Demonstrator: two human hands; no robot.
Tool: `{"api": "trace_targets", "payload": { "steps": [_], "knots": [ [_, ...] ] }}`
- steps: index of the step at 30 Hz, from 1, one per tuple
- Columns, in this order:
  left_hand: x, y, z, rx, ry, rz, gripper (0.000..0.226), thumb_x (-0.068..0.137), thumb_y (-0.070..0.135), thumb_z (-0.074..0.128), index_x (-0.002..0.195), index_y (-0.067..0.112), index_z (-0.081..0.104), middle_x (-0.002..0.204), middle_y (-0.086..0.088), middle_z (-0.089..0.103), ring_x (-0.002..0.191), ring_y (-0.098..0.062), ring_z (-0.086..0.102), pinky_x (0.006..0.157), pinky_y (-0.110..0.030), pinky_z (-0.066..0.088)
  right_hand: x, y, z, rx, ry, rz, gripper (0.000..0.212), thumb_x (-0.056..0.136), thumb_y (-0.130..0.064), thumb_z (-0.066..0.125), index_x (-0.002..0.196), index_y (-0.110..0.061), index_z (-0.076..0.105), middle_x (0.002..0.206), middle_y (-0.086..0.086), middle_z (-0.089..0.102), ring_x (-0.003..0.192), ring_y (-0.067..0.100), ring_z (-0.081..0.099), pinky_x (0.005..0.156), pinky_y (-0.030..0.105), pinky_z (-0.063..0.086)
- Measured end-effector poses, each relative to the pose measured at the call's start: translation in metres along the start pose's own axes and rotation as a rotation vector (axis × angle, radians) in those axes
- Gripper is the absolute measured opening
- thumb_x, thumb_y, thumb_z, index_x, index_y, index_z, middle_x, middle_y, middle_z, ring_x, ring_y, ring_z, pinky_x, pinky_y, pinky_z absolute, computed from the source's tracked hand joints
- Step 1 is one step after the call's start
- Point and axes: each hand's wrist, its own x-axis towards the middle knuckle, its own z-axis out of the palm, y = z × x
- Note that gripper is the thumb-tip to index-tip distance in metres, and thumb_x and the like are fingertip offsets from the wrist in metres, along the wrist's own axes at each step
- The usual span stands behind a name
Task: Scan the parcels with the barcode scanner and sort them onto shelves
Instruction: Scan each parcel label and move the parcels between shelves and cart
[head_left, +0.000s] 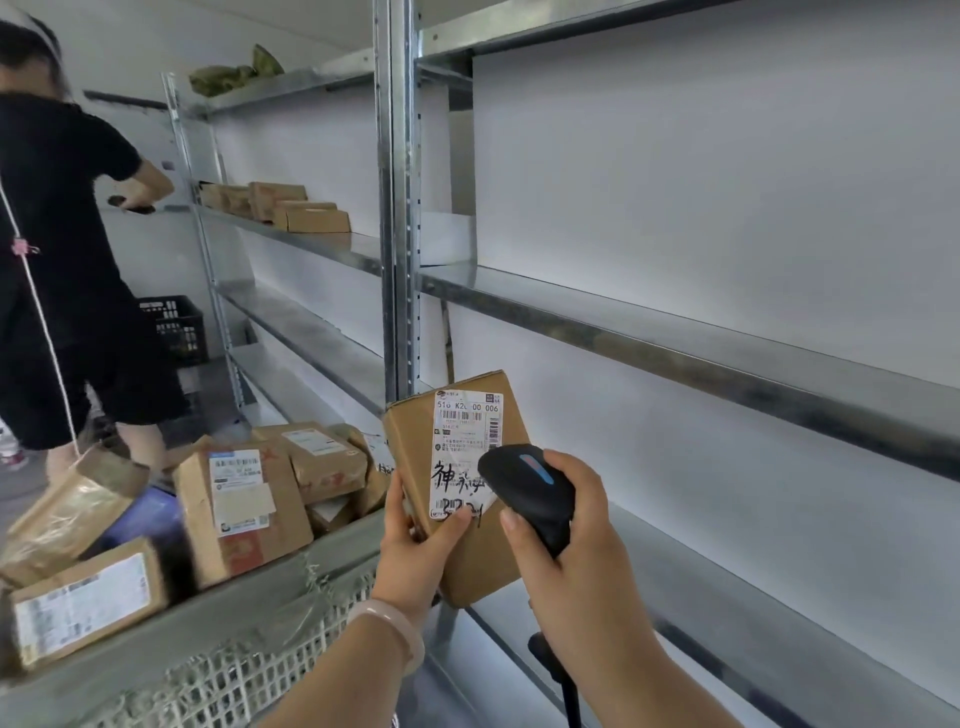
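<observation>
My left hand grips a brown cardboard parcel by its lower left edge, thumb on the white shipping label. The parcel stands upright with the label facing me. My right hand holds a black barcode scanner with a blue stripe, its head right beside the label's lower right corner. The scanner's cable hangs down below my wrist. Metal shelves run along the white wall on the right.
A grey crate at lower left holds several labelled cardboard parcels. Several boxes sit on a far shelf. A person in black stands at the left by the shelving. A black crate is behind them.
</observation>
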Motion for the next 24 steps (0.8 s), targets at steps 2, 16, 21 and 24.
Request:
{"api": "trace_targets", "payload": {
  "steps": [2, 16, 21, 24],
  "knots": [
    [0.012, 0.006, -0.022, 0.011, 0.01, -0.003, 0.089, 0.082, 0.017, 0.077, 0.149, 0.045, 0.026, 0.128, -0.002, 0.063, 0.11, -0.022, 0.063, 0.084, -0.035, 0.053, 0.009, 0.004, 0.02, -0.03, 0.003, 0.016, 0.052, 0.086, -0.033, 0.068, 0.112, -0.062, 0.033, 0.115, -0.036, 0.05, 0.104, -0.013, 0.054, 0.076, 0.002, 0.044],
    [0.093, 0.076, -0.178, 0.015, 0.162, -0.06, 0.084, 0.069, 0.035, 0.088, 0.139, 0.035, 0.041, 0.111, 0.003, 0.071, 0.097, -0.017, 0.069, 0.075, -0.031, 0.058, 0.077, 0.01, 0.196, -0.02, -0.069, 0.08, 0.054, 0.087, -0.033, 0.066, 0.122, -0.05, 0.027, 0.116, -0.016, 0.05, 0.092, 0.004, 0.062, 0.077, 0.014, 0.053],
    [0.113, 0.095, -0.225, 0.066, 0.201, -0.03, 0.075, 0.08, 0.029, 0.079, 0.142, 0.031, 0.037, 0.11, 0.011, 0.063, 0.099, -0.011, 0.063, 0.089, -0.036, 0.053, 0.092, 0.0, 0.245, 0.037, -0.11, 0.088, 0.05, 0.088, -0.036, 0.064, 0.127, -0.045, 0.034, 0.113, -0.007, 0.06, 0.077, 0.019, 0.067, 0.07, 0.038, 0.06],
    [0.121, 0.103, -0.242, 0.083, 0.197, -0.047, 0.069, 0.086, 0.013, 0.073, 0.142, 0.027, 0.035, 0.123, -0.003, 0.063, 0.108, -0.022, 0.064, 0.091, -0.041, 0.054, 0.1, -0.007, 0.265, 0.058, -0.119, 0.074, 0.048, 0.089, -0.037, 0.063, 0.124, -0.05, 0.034, 0.11, -0.004, 0.062, 0.079, 0.018, 0.067, 0.07, 0.034, 0.058]
  ]
}}
